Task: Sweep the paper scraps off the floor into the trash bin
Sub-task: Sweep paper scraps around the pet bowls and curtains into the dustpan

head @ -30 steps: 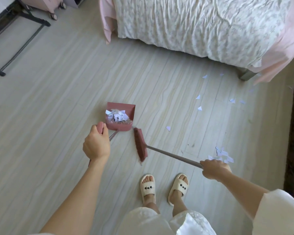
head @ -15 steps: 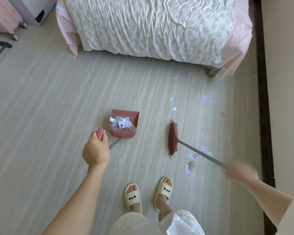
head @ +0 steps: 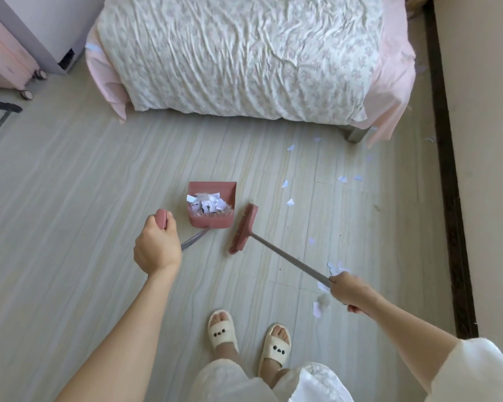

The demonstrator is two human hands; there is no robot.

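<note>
Bedroom, pale plank floor, bed filling the far side, dark baseboard running along the right wall.

Left hand is curling round the pink grip of the dustpan handle; fingers wrapped, thumb side up. Dustpan is sitting on the floor just ahead, already holding a heap of scraps. Right hand is gripping the grey broom pole low down, fist closed round it. Broom head is resting on the floor just beside the dustpan's right edge, tilted.

Loose paper scraps are lying scattered right of the broom, out toward the bed corner and baseboard; another cluster is sitting under and beside the right hand. No trash bin in view.

Handling, my read: scraps are near weightless, flat, likely drifting or sticking to the planks, so short low strokes. Pan load looks light but loose; keeping it level when lifting. Hold points look right: the grip for the pan, the pole for the broom.
</note>
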